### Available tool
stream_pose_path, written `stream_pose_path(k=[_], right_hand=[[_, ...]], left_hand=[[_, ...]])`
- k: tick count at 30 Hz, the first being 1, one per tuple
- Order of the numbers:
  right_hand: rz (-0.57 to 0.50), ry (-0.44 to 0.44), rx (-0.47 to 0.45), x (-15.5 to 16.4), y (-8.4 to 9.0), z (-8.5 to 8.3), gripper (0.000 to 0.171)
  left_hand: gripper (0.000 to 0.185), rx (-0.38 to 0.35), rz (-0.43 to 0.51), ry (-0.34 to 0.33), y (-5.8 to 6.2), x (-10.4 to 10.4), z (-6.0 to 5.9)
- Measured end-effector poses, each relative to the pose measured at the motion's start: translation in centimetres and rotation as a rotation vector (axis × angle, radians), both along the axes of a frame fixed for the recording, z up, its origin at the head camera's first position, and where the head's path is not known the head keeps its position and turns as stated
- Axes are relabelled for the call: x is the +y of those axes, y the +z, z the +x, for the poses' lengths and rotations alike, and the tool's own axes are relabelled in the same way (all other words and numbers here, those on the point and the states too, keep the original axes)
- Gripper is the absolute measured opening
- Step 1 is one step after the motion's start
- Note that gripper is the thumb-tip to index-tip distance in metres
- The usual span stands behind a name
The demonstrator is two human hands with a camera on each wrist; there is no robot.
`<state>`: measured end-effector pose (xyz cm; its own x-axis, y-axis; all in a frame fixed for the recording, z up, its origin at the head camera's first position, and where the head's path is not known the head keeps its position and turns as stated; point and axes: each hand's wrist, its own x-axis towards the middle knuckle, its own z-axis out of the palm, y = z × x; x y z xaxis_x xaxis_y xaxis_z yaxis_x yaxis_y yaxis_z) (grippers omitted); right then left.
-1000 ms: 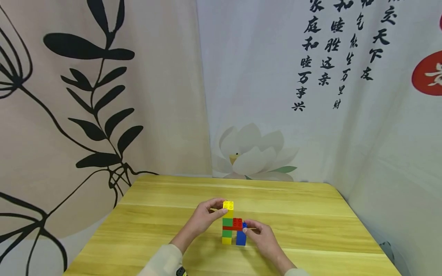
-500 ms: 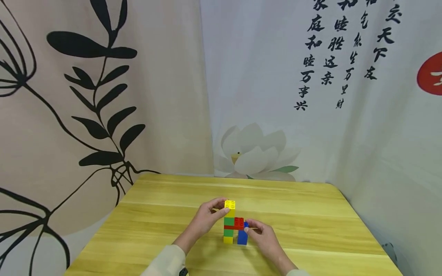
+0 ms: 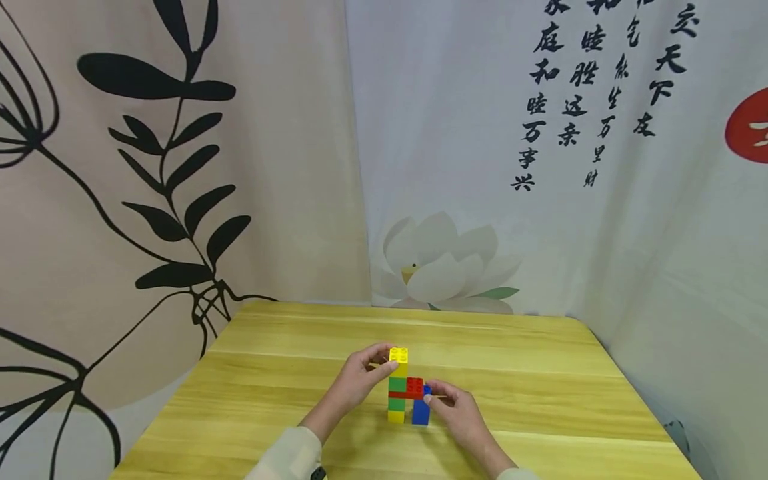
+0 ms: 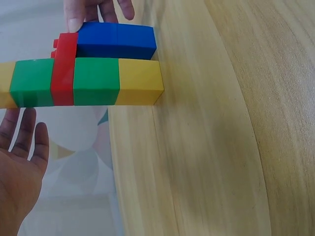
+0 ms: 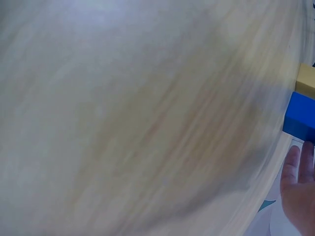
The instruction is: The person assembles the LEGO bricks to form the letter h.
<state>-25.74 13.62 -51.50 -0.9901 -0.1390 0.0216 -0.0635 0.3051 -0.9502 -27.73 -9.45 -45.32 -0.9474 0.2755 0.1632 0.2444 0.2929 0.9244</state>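
On the table stands a joined structure of toy building bricks. Its left column stacks a yellow brick (image 3: 395,417), a green brick (image 3: 397,404), a flat red brick (image 3: 414,387), another green brick (image 4: 32,82) and a tall yellow part (image 3: 399,363) on top. The red brick reaches across to a blue column (image 3: 421,412) on the right. My left hand (image 3: 353,380) pinches the yellow top, thumb in front and fingers behind. With thumb and fingers my right hand (image 3: 459,415) pinches the blue column near its upper end. In the right wrist view only part of the blue column (image 5: 300,115) shows.
The wooden table (image 3: 288,340) extends around the bricks, with its far edge in front of a printed curtain (image 3: 300,167). A black object (image 3: 319,473) sits at my left sleeve (image 3: 288,457).
Both hands keep their hold on the bricks, and the structure stays in place. Only the head view has shifted slightly.
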Motion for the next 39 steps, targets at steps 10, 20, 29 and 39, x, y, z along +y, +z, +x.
stream_pose_path(k=[10,20,29,39], right_hand=[[0.001,-0.007,0.016,-0.26,-0.13,0.06,0.045],[0.009,-0.019,-0.005,-0.29,-0.01,0.03,0.047],[0.003,-0.033,-0.016,-0.36,-0.20,0.05,0.048],[0.008,-0.045,-0.021,-0.31,0.00,-0.01,0.047]], left_hand=[[0.035,-0.003,0.006,0.006,0.04,-0.18,0.20],[0.037,-0.001,0.001,0.021,0.06,-0.11,0.23],[0.037,0.008,0.011,0.016,0.12,-0.05,0.34],[0.040,-0.008,0.010,0.012,0.12,0.00,-0.18]])
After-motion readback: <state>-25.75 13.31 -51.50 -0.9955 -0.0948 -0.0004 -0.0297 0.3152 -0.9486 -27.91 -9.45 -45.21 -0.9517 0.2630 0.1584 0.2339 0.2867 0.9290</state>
